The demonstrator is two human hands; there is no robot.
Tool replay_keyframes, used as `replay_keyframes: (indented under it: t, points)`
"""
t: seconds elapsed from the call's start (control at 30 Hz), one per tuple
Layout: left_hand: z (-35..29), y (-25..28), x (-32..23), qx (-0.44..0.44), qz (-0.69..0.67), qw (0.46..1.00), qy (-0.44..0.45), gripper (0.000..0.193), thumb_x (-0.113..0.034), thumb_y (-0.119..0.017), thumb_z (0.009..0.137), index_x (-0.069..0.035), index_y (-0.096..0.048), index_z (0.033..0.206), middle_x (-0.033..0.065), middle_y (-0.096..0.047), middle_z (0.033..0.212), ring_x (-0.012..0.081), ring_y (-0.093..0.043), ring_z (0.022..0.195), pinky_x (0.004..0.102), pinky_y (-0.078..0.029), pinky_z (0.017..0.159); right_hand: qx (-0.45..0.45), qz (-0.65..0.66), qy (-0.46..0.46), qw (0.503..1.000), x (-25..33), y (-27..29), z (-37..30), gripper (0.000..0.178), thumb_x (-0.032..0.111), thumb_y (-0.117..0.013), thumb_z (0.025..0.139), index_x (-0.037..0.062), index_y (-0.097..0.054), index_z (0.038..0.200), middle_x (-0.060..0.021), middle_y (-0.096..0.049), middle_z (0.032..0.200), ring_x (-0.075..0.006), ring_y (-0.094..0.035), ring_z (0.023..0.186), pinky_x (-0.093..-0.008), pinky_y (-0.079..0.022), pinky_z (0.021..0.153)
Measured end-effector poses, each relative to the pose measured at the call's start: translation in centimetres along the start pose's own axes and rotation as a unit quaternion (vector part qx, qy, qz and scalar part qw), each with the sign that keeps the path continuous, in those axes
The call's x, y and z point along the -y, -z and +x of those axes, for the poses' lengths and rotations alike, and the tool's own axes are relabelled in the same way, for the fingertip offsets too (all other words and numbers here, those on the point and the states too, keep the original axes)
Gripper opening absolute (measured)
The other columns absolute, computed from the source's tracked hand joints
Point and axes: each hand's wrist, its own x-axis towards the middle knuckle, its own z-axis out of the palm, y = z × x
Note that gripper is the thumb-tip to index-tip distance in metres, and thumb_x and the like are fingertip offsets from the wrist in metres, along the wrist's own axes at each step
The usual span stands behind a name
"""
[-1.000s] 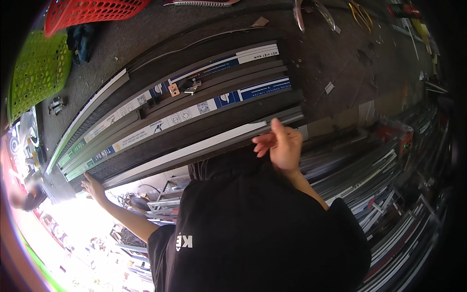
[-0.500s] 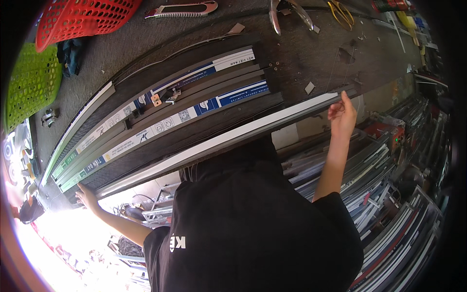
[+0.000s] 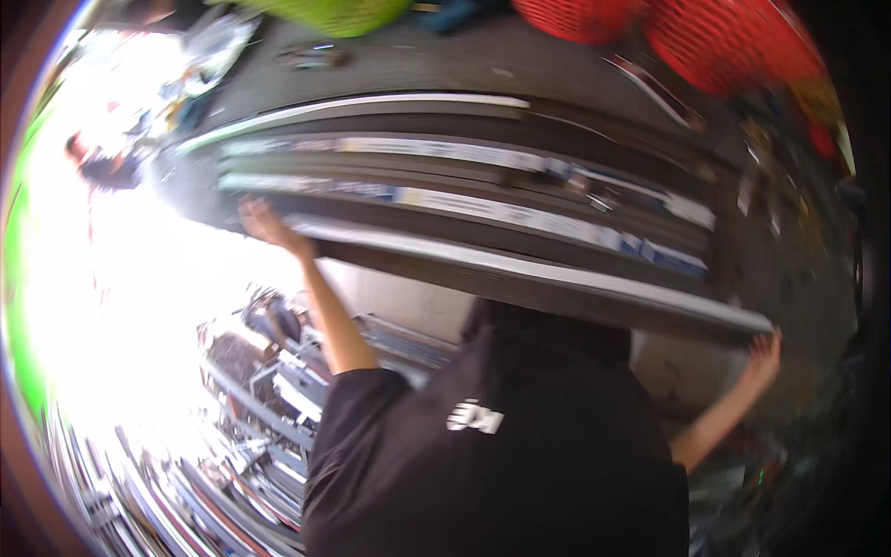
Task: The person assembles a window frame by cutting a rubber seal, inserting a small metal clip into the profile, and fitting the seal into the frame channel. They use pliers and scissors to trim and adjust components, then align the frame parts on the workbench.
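Observation:
A long dark metal profile with a white strip along its top [image 3: 520, 266] lies across the near edge of the bench, in front of my body. At its right end is my right hand [image 3: 765, 358], fingers curled against the tip. My left hand [image 3: 271, 227] is at the left end, its fingers smeared by motion, so its grip is unclear. Just beyond lie parallel dark profiles bearing printed white-and-blue tape [image 3: 506, 212], with a small metal fitting [image 3: 599, 197] on top. A separate pale strip [image 3: 399, 104] lies at the far side.
Red perforated baskets [image 3: 733, 46] and a green one [image 3: 339, 14] stand at the far edge. A utility knife [image 3: 654, 90] and pliers [image 3: 759, 181] lie at the far right. Stacked metal lengths [image 3: 176, 492] fill the lower left. Another person [image 3: 109, 169] is in the bright area leftward.
My view has swung left, so the bench and baskets sit farther right in the picture and blur. Both hands stay at the two ends of the near profile.

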Motion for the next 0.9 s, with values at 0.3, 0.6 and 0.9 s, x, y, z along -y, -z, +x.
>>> replay_keyframes:
  t: [0.3, 0.6, 0.9]
  points:
    - [-0.3, 1.2, -11.9, -0.014, 0.046, 0.993, 0.105, 0.040, -0.019, -0.047, 0.104, 0.007, -0.046, 0.134, 0.0251, -0.043, 0.141, 0.0394, -0.034, 0.139, 0.0491, -0.028, 0.112, 0.056, -0.150, 0.028, 0.987, 0.5, -0.1, 2.1, 0.052, 0.046, -0.067, 0.094, 0.0023, -0.063, 0.121, -0.0054, -0.066, 0.093, -0.0171, -0.065, 0.085, -0.0332, -0.048, 0.071]
    - [-6.7, -1.8, -30.5, 0.499, -0.257, 0.803, -0.198, 0.043, -0.017, -0.074, 0.084, -0.016, -0.063, 0.125, 0.0127, -0.048, 0.146, 0.0351, -0.040, 0.140, 0.0518, -0.035, 0.114, 0.046, -0.201, 0.460, 0.864, -2.7, -17.6, -21.2, 0.038, 0.015, -0.060, 0.098, -0.0005, -0.051, 0.132, -0.0153, -0.060, 0.122, -0.0238, -0.063, 0.105, -0.0368, -0.050, 0.092]
    - [-10.4, -4.3, -40.0, 0.614, -0.328, 0.648, -0.310, 0.045, -0.016, -0.076, 0.081, -0.016, -0.064, 0.124, 0.0097, -0.054, 0.140, 0.0351, -0.046, 0.135, 0.0491, -0.039, 0.110, -0.039, -0.194, 0.371, 0.907, 1.5, -16.8, -27.3, 0.019, 0.007, -0.059, 0.098, 0.0015, -0.059, 0.116, -0.0086, -0.065, 0.107, -0.0157, -0.063, 0.092, -0.0299, -0.050, 0.082]
